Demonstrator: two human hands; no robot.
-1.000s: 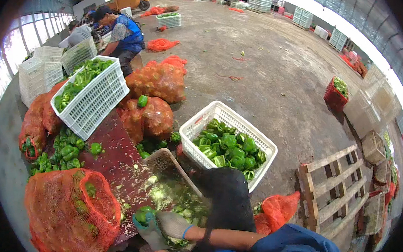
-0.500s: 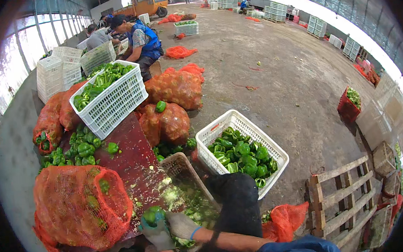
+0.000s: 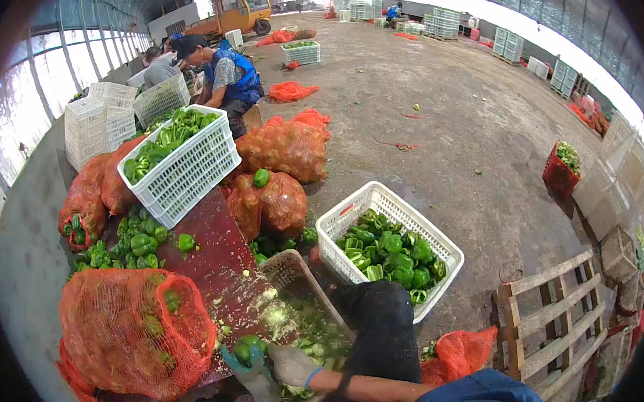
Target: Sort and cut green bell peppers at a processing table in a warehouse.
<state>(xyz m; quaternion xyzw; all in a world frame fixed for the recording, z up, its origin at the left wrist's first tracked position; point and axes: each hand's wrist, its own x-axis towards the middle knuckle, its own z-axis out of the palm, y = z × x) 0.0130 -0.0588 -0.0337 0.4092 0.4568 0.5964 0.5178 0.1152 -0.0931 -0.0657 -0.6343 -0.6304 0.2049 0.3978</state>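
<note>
In my left hand [image 3: 258,378], gloved in grey and teal, is a green bell pepper [image 3: 249,348] held over the near edge of the dark red board [image 3: 211,259]. My right hand [image 3: 291,365], in a pale grey glove, is closed right beside the pepper. What it grips, if anything, is hidden. Pale seeds and pepper cores [image 3: 274,314] litter the board. Below its right edge a brown bin [image 3: 290,265] contains green and whitish trimmings. To the right of my knee, cut peppers [image 3: 395,259] partly fill a white crate [image 3: 435,301].
At left sits a full orange mesh sack [image 3: 116,331]; loose whole peppers [image 3: 140,241] lie behind it. A white crate of cut peppers [image 3: 184,176] rests on the board's far end. More sacks [image 3: 285,148] and a co-worker [image 3: 233,77] are beyond. A wooden pallet [image 3: 554,319] leans at right.
The pepper and my left hand have tilted and shifted slightly, with the left thumb now stretched along its side. My right hand stays close to it. The whole view has shifted a little.
</note>
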